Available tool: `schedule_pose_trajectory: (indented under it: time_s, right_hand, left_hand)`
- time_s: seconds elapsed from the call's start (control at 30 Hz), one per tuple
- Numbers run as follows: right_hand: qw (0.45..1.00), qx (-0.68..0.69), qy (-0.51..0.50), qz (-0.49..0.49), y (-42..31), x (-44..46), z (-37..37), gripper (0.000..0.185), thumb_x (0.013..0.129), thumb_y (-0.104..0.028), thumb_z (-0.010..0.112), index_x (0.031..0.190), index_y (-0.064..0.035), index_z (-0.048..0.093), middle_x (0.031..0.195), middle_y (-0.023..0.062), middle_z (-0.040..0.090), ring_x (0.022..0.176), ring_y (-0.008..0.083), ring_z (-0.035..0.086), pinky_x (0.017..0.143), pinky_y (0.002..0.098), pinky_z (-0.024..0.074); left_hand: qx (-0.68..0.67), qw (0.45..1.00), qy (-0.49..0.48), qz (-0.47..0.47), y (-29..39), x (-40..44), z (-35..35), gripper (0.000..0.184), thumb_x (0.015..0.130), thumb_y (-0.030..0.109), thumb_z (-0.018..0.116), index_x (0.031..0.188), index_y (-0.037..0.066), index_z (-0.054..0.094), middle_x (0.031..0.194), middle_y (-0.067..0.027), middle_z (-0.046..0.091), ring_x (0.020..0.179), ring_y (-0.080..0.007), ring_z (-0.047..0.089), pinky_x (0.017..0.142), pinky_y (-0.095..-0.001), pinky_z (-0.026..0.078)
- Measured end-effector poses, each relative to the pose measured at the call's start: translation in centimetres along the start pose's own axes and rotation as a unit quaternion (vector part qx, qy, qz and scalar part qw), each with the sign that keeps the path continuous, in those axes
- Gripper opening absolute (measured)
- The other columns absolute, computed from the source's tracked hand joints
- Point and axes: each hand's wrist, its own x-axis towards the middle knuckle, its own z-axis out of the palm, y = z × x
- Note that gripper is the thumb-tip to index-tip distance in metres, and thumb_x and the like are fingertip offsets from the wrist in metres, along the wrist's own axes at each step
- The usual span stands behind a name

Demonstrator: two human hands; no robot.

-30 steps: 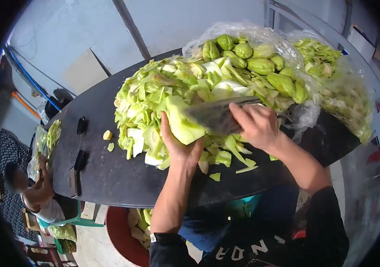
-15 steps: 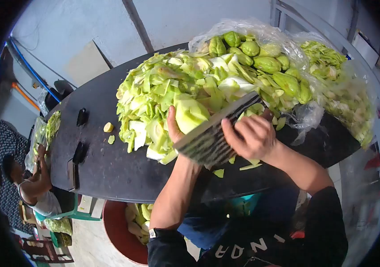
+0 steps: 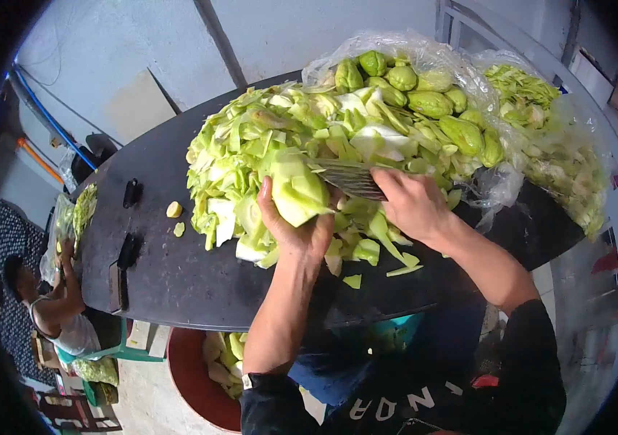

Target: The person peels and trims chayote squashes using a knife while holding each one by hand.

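My left hand holds a large pale green piece of vegetable from below, over the front of a heap of cut green slices. In my right hand is a wide-bladed knife, its blade pointing left against the right side of the held piece. My fingers are closed around its handle, which they hide. Loose slices and strips lie on the dark table below the knife.
Whole green chayotes sit in clear plastic at the back. A bag of slices stands at right. Two black objects and a small yellow piece lie at left. A red tub is below; a person sits far left.
The knife has swung from a broad, tilted position over my left wrist up to the held piece, its blade now seen more narrowly. The held piece has turned slightly in my left hand.
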Motion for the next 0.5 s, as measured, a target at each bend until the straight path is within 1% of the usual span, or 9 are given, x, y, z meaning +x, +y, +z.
schedule_pose_trajectory:
  time_s: [0.13,0.2,0.23,0.27,0.33,0.4,0.43,0.47,0.5]
  right_hand:
    - [1.000,-0.007,0.013,-0.011,0.1,-0.6,-0.5,0.035,0.073,-0.002,0.064,0.107,-0.0016,0.061,0.075,0.0103,0.062,0.062,0.0297,0.066,0.052,0.0385,0.0535]
    - [0.993,-0.014,0.050,-0.102,-0.9,-0.2,-1.0,0.039,0.071,-0.003,0.065,0.110,0.0012,0.063,0.073,0.0078,0.060,0.059,0.0249,0.064,0.052,0.0352,0.0531]
    - [0.987,-0.025,0.065,-0.142,-1.3,0.0,-1.1,0.041,0.070,-0.004,0.065,0.111,0.0039,0.064,0.073,0.0055,0.058,0.058,0.0207,0.061,0.052,0.0328,0.0526]
    - [0.984,-0.035,0.067,-0.160,-1.7,0.2,-1.2,0.040,0.072,-0.006,0.065,0.110,0.0046,0.063,0.072,0.0050,0.058,0.058,0.0204,0.061,0.052,0.0326,0.0528]
    - [0.979,-0.060,0.072,-0.183,-2.2,0.3,-1.5,0.037,0.074,-0.006,0.064,0.109,0.0039,0.063,0.071,0.0051,0.057,0.057,0.0206,0.060,0.052,0.0326,0.0525]
    - [0.989,-0.043,0.055,-0.130,-2.0,0.4,-1.0,0.033,0.075,-0.006,0.064,0.108,0.0025,0.062,0.072,0.0063,0.058,0.058,0.0225,0.062,0.051,0.0339,0.0522]
    - [0.996,-0.024,0.040,-0.079,-1.7,0.5,-0.6,0.030,0.077,-0.005,0.063,0.106,0.0011,0.062,0.072,0.0075,0.059,0.060,0.0244,0.063,0.051,0.0353,0.0520]
    - [1.000,0.007,0.030,-0.003,-1.1,0.4,0.2,0.025,0.077,-0.004,0.063,0.103,-0.0015,0.060,0.074,0.0111,0.061,0.065,0.0291,0.066,0.051,0.0399,0.0518]
    - [1.000,0.001,0.007,0.020,-0.6,0.2,0.4,0.026,0.077,-0.003,0.063,0.102,-0.0020,0.060,0.076,0.0123,0.062,0.067,0.0304,0.067,0.052,0.0412,0.0522]
  left_hand:
    - [-0.020,1.000,-0.014,0.008,0.2,-0.1,0.5,0.059,0.086,0.057,0.057,0.123,0.011,0.059,0.118,-0.0080,0.063,0.107,-0.0263,0.059,0.096,-0.0446,0.047]
    - [-0.029,0.999,0.010,0.032,0.1,0.0,0.6,0.062,0.087,0.059,0.055,0.121,0.008,0.059,0.111,-0.0111,0.064,0.101,-0.0275,0.061,0.093,-0.0431,0.049]
    - [-0.003,1.000,-0.019,0.006,0.2,-0.2,0.1,0.061,0.085,0.058,0.057,0.119,0.008,0.059,0.107,-0.0115,0.065,0.095,-0.0280,0.063,0.087,-0.0434,0.052]
    - [0.021,0.998,-0.050,-0.020,0.3,-0.2,-0.2,0.061,0.083,0.058,0.059,0.118,0.007,0.059,0.103,-0.0118,0.066,0.090,-0.0285,0.064,0.081,-0.0436,0.054]
    - [0.001,0.998,-0.053,-0.039,0.3,-0.2,-0.3,0.061,0.084,0.058,0.058,0.117,0.007,0.059,0.099,-0.0143,0.066,0.085,-0.0292,0.065,0.083,-0.0430,0.054]
    - [0.041,0.996,-0.076,-0.025,0.1,-0.3,-0.1,0.060,0.084,0.057,0.058,0.119,0.008,0.059,0.105,-0.0124,0.066,0.092,-0.0282,0.064,0.085,-0.0429,0.052]
    - [0.039,0.999,0.019,0.031,-0.5,-0.7,1.5,0.061,0.084,0.056,0.057,0.123,0.010,0.058,0.111,-0.0088,0.064,0.101,-0.0262,0.062,0.087,-0.0425,0.051]
    - [0.002,1.000,-0.003,0.012,-0.3,-0.5,1.1,0.061,0.084,0.055,0.058,0.127,0.011,0.056,0.117,-0.0065,0.062,0.108,-0.0252,0.059,0.090,-0.0415,0.050]
    - [-0.002,0.999,-0.034,0.005,-0.3,-0.6,0.9,0.061,0.085,0.056,0.057,0.128,0.012,0.056,0.123,-0.0086,0.060,0.113,-0.0274,0.057,0.096,-0.0459,0.047]
